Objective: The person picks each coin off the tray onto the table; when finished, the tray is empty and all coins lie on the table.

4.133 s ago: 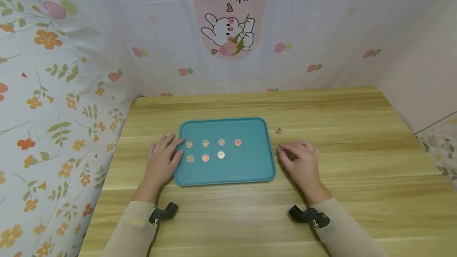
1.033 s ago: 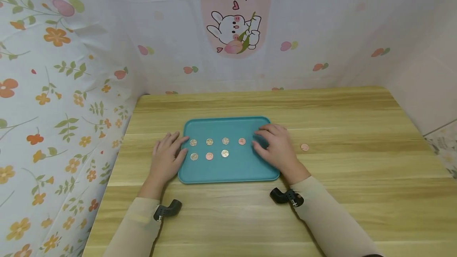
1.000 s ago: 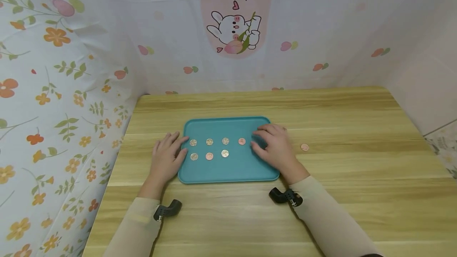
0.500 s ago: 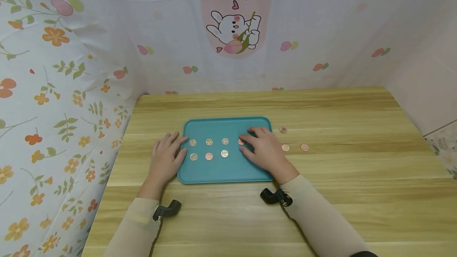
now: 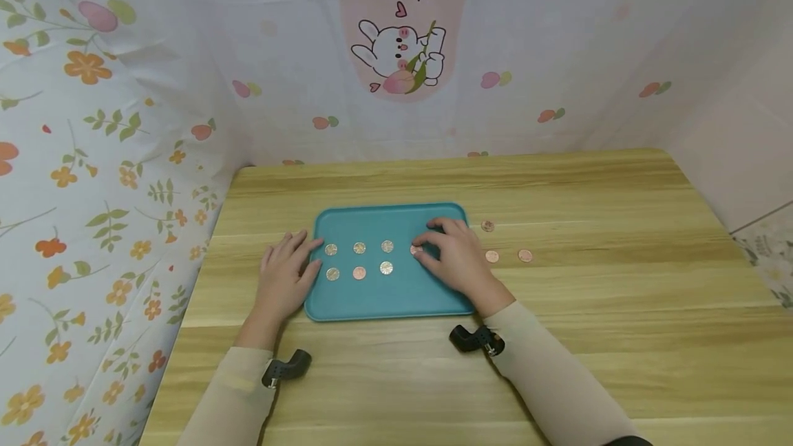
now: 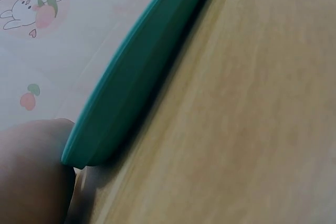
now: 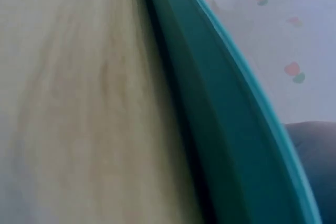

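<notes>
A blue-green tray lies on the wooden table, with several gold-toned and copper coins in two rows. My left hand rests at the tray's left edge, fingers fairly straight and spread, the fingertips on the rim. Over the right part of the tray, my right hand has its thumb and index finger on a copper coin, the last of the back row, and pinches it; the fingertips partly cover it. In the left wrist view the tray's outer wall runs beside part of the left hand.
Right of the tray, three copper coins lie on the table: a rear coin, a near coin and an outer coin. A patterned cloth hangs behind the table, and a flowered one on the left.
My right hand has moved left from the table beside the tray to the back row's copper coin, uncovering coins on the table. The left hand stays at the rim.
</notes>
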`<state>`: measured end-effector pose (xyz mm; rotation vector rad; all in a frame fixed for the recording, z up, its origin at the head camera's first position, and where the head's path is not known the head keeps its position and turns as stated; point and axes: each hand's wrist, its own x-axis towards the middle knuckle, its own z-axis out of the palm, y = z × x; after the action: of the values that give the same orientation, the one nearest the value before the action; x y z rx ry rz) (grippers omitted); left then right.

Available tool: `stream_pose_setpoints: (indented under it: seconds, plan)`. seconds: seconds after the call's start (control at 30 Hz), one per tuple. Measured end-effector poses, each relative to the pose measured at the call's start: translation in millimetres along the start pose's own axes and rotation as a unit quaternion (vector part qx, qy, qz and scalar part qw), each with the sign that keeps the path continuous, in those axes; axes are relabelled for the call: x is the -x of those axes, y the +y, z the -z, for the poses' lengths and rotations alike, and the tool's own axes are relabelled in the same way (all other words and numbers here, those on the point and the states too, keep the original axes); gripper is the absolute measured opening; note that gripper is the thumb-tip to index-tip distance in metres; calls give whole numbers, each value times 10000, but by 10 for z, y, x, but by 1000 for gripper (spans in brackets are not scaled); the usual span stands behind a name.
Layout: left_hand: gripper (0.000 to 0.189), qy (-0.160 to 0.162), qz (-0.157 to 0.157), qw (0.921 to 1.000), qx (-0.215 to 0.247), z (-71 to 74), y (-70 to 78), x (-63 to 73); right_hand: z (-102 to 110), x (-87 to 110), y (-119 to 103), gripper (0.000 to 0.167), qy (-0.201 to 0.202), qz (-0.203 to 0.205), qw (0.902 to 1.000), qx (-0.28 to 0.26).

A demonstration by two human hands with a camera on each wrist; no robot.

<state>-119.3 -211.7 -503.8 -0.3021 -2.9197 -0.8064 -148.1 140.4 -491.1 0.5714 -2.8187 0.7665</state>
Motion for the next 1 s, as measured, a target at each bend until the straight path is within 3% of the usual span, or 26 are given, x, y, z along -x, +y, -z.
stream_pose_setpoints:
  seconds: [0.2,0.37,0.5,0.63,0.73,0.83,1.0]
  plan:
    - [43,56,-32,10000,63,7,5,15,14,-11,9,14,-202,-164,9995,-185]
    - [43,70,-53,10000,25,6,7,7,0,-6,22,13,-44,76,9996,-271]
    - [44,70,-63,10000,8,9,6,8,-17,6,20,8,194,720,9966,-345]
    - [43,62,-47,10000,21,14,9,16,-35,18,20,14,310,1564,9859,-506]
    - [43,50,-32,10000,36,14,11,18,-45,21,25,19,332,1894,9796,-585]
    - [43,53,-33,10000,42,12,12,17,-50,19,33,20,293,1821,9792,-842]
    - [43,73,-46,9999,68,9,13,18,-64,23,59,29,417,1262,9796,-1507]
